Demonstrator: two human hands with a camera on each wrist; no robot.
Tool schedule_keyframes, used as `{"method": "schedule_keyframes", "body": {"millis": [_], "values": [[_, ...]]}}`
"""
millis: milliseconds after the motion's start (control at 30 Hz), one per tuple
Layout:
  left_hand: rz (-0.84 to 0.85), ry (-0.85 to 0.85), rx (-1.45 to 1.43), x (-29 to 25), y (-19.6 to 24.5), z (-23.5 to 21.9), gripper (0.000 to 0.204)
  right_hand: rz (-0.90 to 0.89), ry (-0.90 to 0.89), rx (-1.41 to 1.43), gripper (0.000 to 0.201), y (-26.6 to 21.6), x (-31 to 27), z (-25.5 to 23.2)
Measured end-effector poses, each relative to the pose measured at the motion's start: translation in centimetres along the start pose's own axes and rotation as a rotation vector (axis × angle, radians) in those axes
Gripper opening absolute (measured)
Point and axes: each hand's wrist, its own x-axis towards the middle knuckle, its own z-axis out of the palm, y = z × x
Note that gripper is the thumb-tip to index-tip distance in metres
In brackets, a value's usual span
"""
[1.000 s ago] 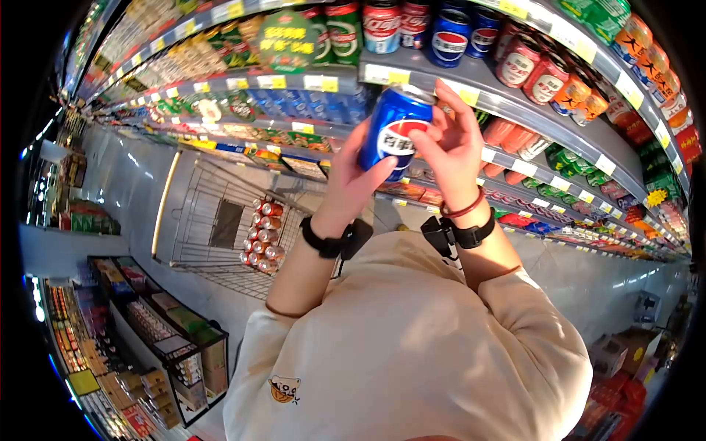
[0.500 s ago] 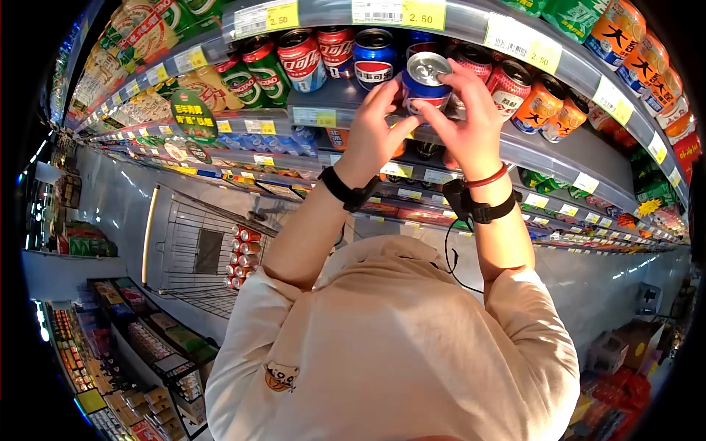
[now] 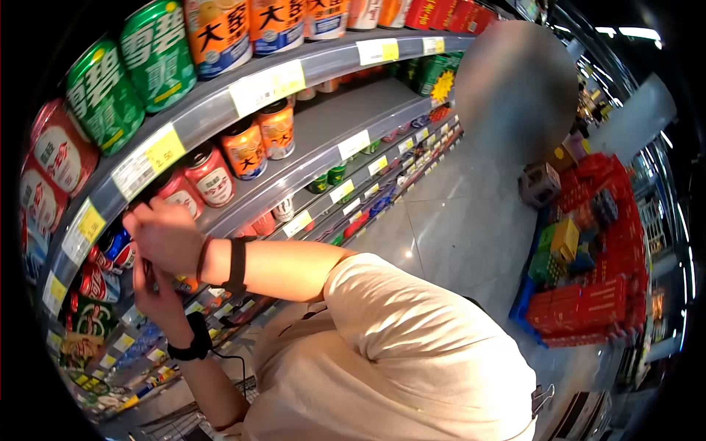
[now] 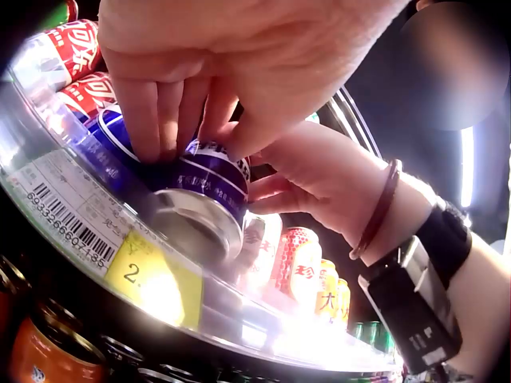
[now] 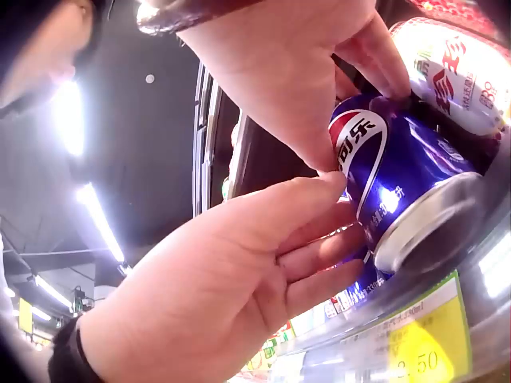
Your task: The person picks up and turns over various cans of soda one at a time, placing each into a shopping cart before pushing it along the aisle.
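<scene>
Both hands grip a blue Pepsi can (image 4: 214,179), tilted at the shelf's front edge with its silver bottom rim facing outward. My left hand (image 4: 255,64) lies over it in the left wrist view, fingers bent down along its side. In the right wrist view my right hand (image 5: 271,72) reaches from above, thumb and fingers around the can (image 5: 399,167). There the left hand (image 5: 223,271) touches its lower side. In the head view the right hand (image 3: 169,235) overlaps the left hand (image 3: 162,301), and the held can is mostly hidden behind them.
Pink-and-white cans (image 3: 213,180) and orange cans (image 3: 246,151) stand on the same shelf, right of the hands. Green cans (image 3: 158,55) line the shelf above. A price-tag rail (image 4: 80,215) runs along the front edge. Red stacked boxes (image 3: 581,301) sit across the aisle floor (image 3: 441,235).
The can went from in front of the chest up to the shelf, in both hands, and its bottom now tilts outward. The head view has swung right; the cart has mostly left it.
</scene>
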Motion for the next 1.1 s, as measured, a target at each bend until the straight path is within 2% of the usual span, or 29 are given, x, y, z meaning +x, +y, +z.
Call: {"method": "schedule_keyframes", "body": {"millis": [33, 133, 200, 233, 300, 333, 367, 433, 600, 633, 667, 700, 767, 833, 900, 933, 1000, 1033, 1100], "values": [[-0.028, -0.045, 0.044, 0.0, 0.1, -0.5, 0.036, -0.054, 0.015, -0.022, 0.035, 0.1, 0.2, 0.1], [0.045, -0.009, -0.013, -1.0, 1.1, -1.2, 0.034, -0.097, -0.024, -0.130, 0.042, 0.6, 0.3, 0.3], [-0.191, -0.138, 0.133, -2.7, 0.5, -3.5, 0.031, -0.099, -0.020, -0.168, 0.045, 0.5, 0.3, 1.2], [-0.213, -0.139, 0.152, -3.5, 0.3, -4.0, 0.031, -0.091, -0.063, -0.191, 0.045, 0.4, 0.6, 0.7], [0.103, -0.067, 0.179, -6.0, -0.3, -6.1, 0.026, -0.140, -0.023, -0.201, 0.025, 0.4, 1.1, -0.2], [-0.088, -0.077, 0.210, -7.5, 0.0, -7.3, 0.025, -0.140, -0.010, -0.182, 0.023, 0.4, 1.4, 0.0], [-0.075, -0.088, 0.289, -9.4, -2.6, -9.0, 0.026, -0.151, 0.005, -0.171, 0.021, 0.6, 1.7, 0.4], [-0.355, -0.036, 0.161, -13.1, -4.5, -10.9, 0.023, -0.188, 0.129, -0.231, 0.019, 0.7, 1.8, 1.4], [-0.539, 0.075, 0.143, -23.0, -8.2, -15.6, 0.026, -0.246, 0.081, -0.217, 0.021, 1.1, 2.2, 0.4], [-0.594, 0.073, 0.169, -24.7, -8.2, -16.3, 0.026, -0.187, -0.047, -0.218, 0.048, 0.7, 2.1, 0.0], [-0.568, 0.119, 0.228, -27.0, -9.8, -16.5, 0.028, -0.189, -0.054, -0.193, 0.047, 0.7, 2.2, 0.0], [-0.751, 0.035, 0.383, -29.3, -11.1, -17.5, 0.032, -0.195, -0.066, -0.162, 0.046, 0.6, 2.2, -0.2], [-0.762, -0.156, 0.686, -35.8, -15.5, -18.8, 0.048, -0.207, -0.112, -0.138, 0.046, 0.0, 2.0, -1.9], [-0.965, -0.308, 0.895, -41.6, -17.0, -18.9, 0.071, -0.315, -0.035, -0.029, 0.044, 0.1, 1.6, -2.5], [-1.256, -0.356, 0.927, -49.6, -19.2, -19.1, 0.086, -0.450, 0.080, 0.141, 0.035, -0.2, 0.7, -2.9], [-1.435, -0.347, 0.801, -52.6, -18.5, -19.4, 0.090, -0.405, 0.015, 0.224, 0.030, -0.8, -0.6, -3.4], [-1.745, -0.423, 0.502, -57.8, -18.2, -19.3, 0.092, -0.488, -0.091, 0.268, 0.029, -0.5, -3.2, -3.7], [-1.493, -0.278, 0.629, -60.1, -16.4, -18.0, 0.091, -0.549, -0.148, 0.303, 0.027, 0.1, -4.3, -3.1], [-1.285, -0.217, 0.864, -61.4, -14.5, -16.6, 0.084, -0.573, -0.334, 0.417, 0.021, 0.9, -7.0, -1.4]]}}
